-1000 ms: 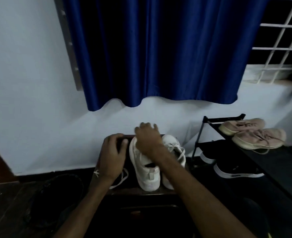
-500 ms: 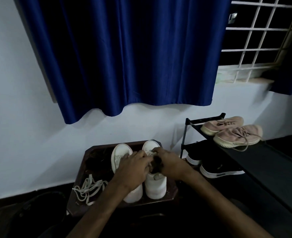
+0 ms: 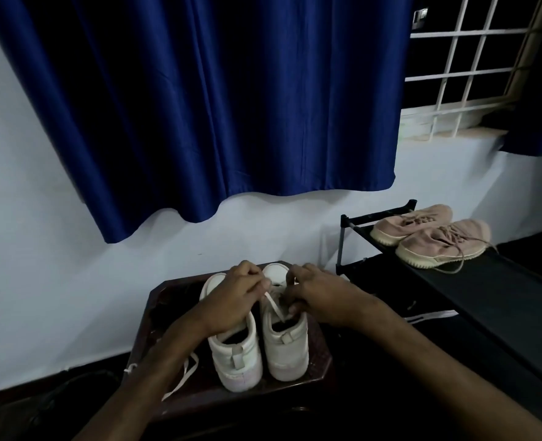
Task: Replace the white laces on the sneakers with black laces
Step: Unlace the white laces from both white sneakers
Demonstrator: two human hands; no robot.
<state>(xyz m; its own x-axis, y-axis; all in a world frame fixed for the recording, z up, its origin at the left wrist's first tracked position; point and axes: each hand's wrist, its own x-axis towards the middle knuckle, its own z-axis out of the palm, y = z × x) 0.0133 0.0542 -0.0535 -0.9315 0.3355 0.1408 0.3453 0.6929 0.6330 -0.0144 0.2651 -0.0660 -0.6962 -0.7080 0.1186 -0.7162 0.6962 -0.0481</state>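
Two hands: left (image 3: 234,300) pinch-tight on white lace (image 3: 274,305); right (image 3: 323,297) curled round that sneaker (image 3: 284,348)

The left hand (image 3: 231,300) and right hand (image 3: 320,297) now sit apart, a white lace (image 3: 274,305) taut below the left fingertips.

L hand (image 3: 234,300) pinches white lace (image 3: 274,305) on sneaker (image 3: 284,348); R hand (image 3: 320,297) grips sneaker; dark table (image 3: 320,354) under.
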